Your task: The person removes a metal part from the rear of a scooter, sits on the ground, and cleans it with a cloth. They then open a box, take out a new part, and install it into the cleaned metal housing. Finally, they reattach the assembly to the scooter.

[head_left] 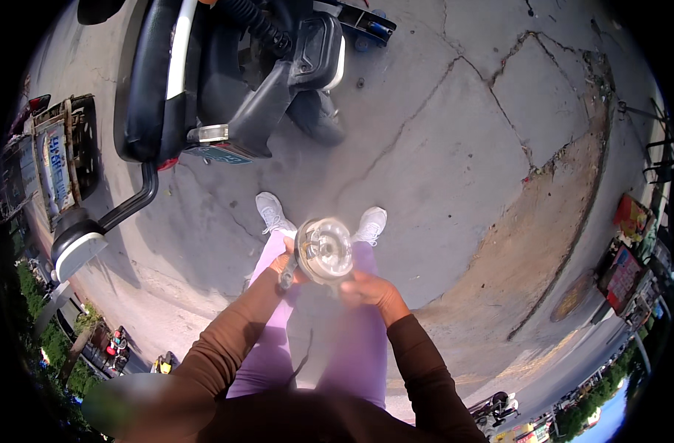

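In front of my legs I hold a round, clear part [326, 249] with a pale rim and ringed centre, resembling a lamp lens; its exact kind cannot be made out. My left hand [284, 264] grips its left side, mostly hidden behind it. A small shiny piece [286, 278] sits by those fingers, apparently beside the rim. My right hand [368, 289] is curled at the lower right edge, with its fingertips smeared by motion but seeming to grasp the rim.
A black scooter [237, 96] stands close by at upper left, its mirror [78, 247] reaching out on a bent arm. Beyond it lies a low blue-and-black wheeled object [363, 26]. Cracked concrete [425, 170] surrounds my white shoes [272, 213]. Stalls [621, 277] line the far right.
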### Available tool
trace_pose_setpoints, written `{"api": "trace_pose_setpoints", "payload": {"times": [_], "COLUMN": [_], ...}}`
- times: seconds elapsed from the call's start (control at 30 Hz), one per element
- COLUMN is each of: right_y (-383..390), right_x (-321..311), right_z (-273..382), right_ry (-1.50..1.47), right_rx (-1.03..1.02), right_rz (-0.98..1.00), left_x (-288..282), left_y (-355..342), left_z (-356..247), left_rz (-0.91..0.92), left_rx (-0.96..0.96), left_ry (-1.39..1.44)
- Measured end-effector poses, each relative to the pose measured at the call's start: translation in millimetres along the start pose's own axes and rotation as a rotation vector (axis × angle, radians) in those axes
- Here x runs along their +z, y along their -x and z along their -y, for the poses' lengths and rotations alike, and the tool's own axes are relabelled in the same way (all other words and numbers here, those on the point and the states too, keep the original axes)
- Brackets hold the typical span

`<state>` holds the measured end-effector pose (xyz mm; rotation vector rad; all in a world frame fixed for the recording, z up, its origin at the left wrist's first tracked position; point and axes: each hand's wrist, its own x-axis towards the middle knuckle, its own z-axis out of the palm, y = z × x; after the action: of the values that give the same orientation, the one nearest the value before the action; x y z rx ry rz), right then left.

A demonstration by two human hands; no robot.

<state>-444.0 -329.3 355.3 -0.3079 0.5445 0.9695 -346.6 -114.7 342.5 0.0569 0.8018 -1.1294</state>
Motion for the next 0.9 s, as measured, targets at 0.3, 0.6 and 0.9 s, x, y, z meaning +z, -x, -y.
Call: {"api": "trace_pose_setpoints", "payload": {"times": [0.3,0.6,0.9], "right_y": [-139,-225,-266], "right_x": [-125,-316,-329], "right_z": [32,61,173], "right_ry": [0.852,1.672,1.953], "right_rx": [-0.020,-0.264,-0.079], "right_rz": [-0.505,-1.034,-0.526], "left_x": [-88,-200,-235], "left_y": [-88,-200,-217], "left_z": [-132,-250,-276], "left_rz": [-0.194,-0.806,-0.626], "left_rx": [0.099,0.647,0.678], "left_ry": [-0.554,-2.870,-2.988]}}
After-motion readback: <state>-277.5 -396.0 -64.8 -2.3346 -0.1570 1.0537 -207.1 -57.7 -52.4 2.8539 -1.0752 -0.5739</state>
